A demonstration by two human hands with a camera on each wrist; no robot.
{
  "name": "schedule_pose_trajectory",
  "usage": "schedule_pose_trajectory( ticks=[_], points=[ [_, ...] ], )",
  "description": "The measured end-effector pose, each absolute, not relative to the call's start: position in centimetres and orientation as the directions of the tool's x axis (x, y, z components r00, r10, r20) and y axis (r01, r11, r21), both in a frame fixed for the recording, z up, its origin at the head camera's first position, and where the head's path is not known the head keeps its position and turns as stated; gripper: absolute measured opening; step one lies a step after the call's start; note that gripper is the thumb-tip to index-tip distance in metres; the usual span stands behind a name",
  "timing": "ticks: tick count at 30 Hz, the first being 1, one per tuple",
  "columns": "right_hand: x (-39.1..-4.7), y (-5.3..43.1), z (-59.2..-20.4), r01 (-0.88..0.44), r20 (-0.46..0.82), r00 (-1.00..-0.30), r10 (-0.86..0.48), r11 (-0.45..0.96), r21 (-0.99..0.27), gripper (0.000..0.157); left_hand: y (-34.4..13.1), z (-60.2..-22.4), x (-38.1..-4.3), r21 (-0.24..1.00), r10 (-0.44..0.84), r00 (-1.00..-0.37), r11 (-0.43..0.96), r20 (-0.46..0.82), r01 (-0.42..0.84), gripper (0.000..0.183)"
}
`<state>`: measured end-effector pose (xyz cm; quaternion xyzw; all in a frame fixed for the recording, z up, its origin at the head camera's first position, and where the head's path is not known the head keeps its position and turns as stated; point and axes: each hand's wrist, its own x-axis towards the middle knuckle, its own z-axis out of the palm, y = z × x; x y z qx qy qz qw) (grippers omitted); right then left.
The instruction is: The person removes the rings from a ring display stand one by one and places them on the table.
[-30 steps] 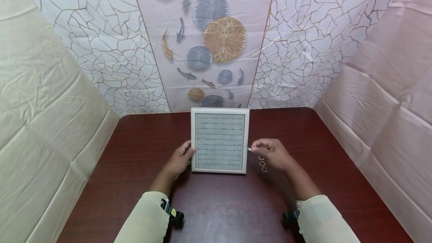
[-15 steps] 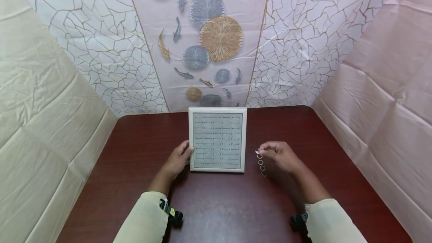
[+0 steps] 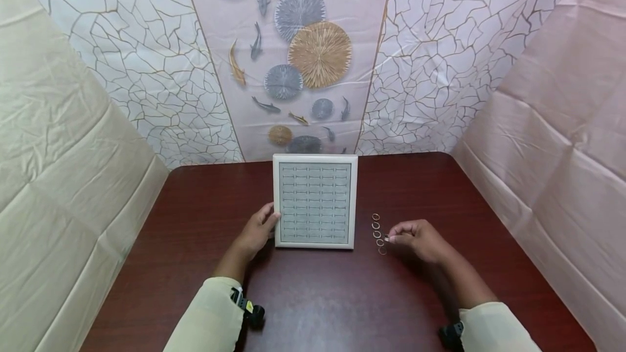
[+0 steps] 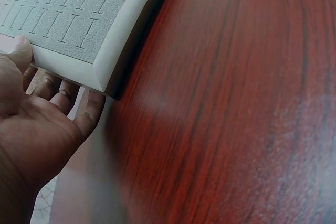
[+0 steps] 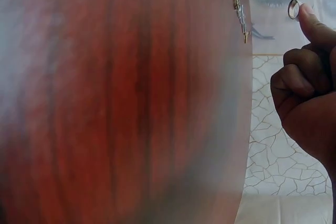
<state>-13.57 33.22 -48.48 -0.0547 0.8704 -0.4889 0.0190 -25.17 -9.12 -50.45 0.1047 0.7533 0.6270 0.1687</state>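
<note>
A white-framed ring display tray (image 3: 314, 205) with grey slotted padding stands on the table, facing me. My left hand (image 3: 257, 232) grips its left edge, the thumb on the front of the frame; in the left wrist view the other fingers reach behind and under the frame (image 4: 73, 66). Right of the tray, several rings (image 3: 376, 226) lie in a short row on the table. Just beside that row, my right hand (image 3: 420, 240) pinches a ring (image 5: 294, 9) between thumb and finger, its other fingers curled. No ring shows in the tray's slots.
The dark red wooden table (image 3: 313, 297) extends around the tray. A patterned cloth (image 3: 415, 69) hangs behind its far edge. Pale cloth walls (image 3: 552, 140) flank both sides. Each forearm wears a small black camera (image 3: 255, 316).
My right hand has drawn away from the tray's right edge, moving right and toward me with the ring pinched, uncovering the row of rings. My left hand keeps its grip on the tray.
</note>
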Motion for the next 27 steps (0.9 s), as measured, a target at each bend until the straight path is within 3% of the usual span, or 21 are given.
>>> schedule_pose_trajectory(
  ticks=[27],
  points=[
    [-12.1, 31.6, -49.0, -0.082, -0.096, -0.957, -0.274, 0.57, -0.818, 0.007, -9.2, -50.5, -25.0, 0.977, 0.376, -0.918, 0.209, -0.123, -0.045, 0.055]
  ],
)
